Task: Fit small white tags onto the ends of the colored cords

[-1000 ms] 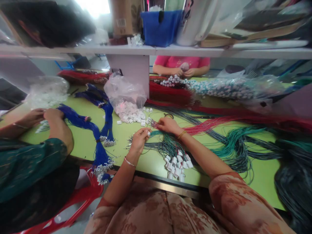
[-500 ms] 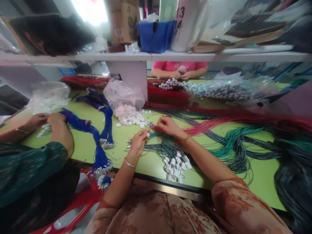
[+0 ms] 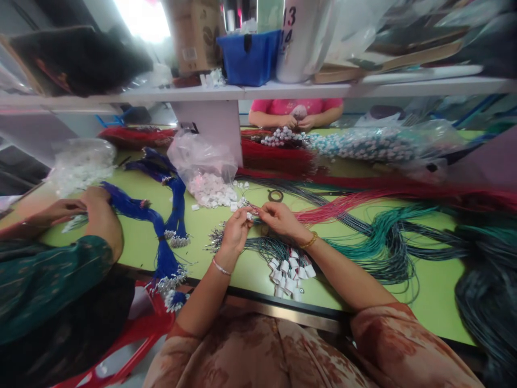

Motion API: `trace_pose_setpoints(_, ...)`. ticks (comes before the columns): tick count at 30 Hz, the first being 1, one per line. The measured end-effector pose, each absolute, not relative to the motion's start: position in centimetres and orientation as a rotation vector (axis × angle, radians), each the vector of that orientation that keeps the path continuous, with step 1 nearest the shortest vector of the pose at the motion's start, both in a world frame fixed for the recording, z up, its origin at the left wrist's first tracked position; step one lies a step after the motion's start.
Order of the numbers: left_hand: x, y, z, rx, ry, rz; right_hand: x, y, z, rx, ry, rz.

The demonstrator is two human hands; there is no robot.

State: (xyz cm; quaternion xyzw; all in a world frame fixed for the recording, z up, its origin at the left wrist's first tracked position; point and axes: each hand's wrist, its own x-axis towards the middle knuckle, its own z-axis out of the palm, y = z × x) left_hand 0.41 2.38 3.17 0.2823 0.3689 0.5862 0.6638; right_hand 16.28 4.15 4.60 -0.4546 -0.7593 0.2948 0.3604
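Note:
My left hand (image 3: 236, 230) pinches a small white plastic connector (image 3: 249, 216) between thumb and fingertips. Close against it, my right hand (image 3: 280, 221) is closed on what looks like a thin wire, its end mostly hidden by the fingers. Metal-tipped ends of red wires (image 3: 253, 205) lie just behind the fingertips. Below the left hand's wrist side is a bundle of dark wires with bare metal terminals (image 3: 216, 237). Between my forearms lies a cluster of wires fitted with white connectors (image 3: 288, 275).
A plastic bag (image 3: 204, 167) spills loose white connectors behind my hands. A tape roll (image 3: 275, 195) lies nearby. Green wires (image 3: 379, 231) and red wires (image 3: 343, 207) stretch rightward. A co-worker's hands (image 3: 95, 202) work at left beside blue wire bundles (image 3: 163, 253). A shelf (image 3: 161, 96) crosses above; another person sits opposite.
My right hand has moved left and down from over the red wire ends, uncovering the tape roll, and its fingertips now meet near the connector. My left hand has shifted slightly right.

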Motion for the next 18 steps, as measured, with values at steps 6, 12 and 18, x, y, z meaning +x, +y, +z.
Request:
trace_pose_setpoints(6, 0.7, 2.3, 2.9, 0.681, 0.836, 1.317, 16.3, 4.0, 4.3, -1.117, -1.983, 0.882)
trace_pose_setpoints(12, 1.5, 1.9, 2.0, 0.819, 0.963, 1.396, 15.9, 4.0, 3.7, -1.122, -2.004, 0.88)
trace_pose_setpoints(18, 1.7, 2.0, 0.7, 0.792, 1.026, 1.391, 16.5, 3.9, 4.5, -1.031, -2.186, 0.735)
